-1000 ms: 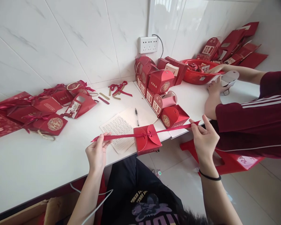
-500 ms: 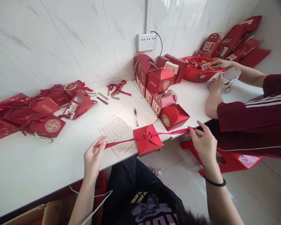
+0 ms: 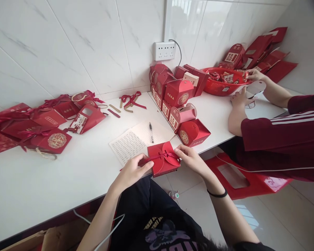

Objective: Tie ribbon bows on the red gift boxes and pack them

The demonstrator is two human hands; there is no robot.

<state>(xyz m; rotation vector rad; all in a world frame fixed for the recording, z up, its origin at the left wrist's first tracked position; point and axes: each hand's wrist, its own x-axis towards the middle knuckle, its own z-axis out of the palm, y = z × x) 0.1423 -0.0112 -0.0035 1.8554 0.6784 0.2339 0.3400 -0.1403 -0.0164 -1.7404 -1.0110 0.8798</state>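
Observation:
A red gift box [image 3: 159, 170] sits at the table's front edge, its curved top flaps folded together. Across them runs a dark pink ribbon [image 3: 169, 155], crossed over at the middle. My left hand [image 3: 132, 170] grips the box's left side, thumb at its top edge; the ribbon passes into those fingers, and a loose end shows behind the hand. On the right side, my right hand [image 3: 191, 158] has its bent fingers closed at the box's edge, where the ribbon goes over. My fingers partly hide both ribbon ends.
Behind the box lie written paper sheets [image 3: 128, 144] and a pen [image 3: 151, 132]. Red boxes [image 3: 179, 92] stand in rows near the wall. Finished-looking packets [image 3: 49, 120] cover the left. At right a co-worker's hand [image 3: 253, 75] is at a red basin [image 3: 219, 91]; the other holds a pale card piece.
Both my hands have come inward from the outstretched ribbon ends to the box's sides. The ribbon is no longer pulled out straight. The co-worker's far hand has shifted to the basin's right rim.

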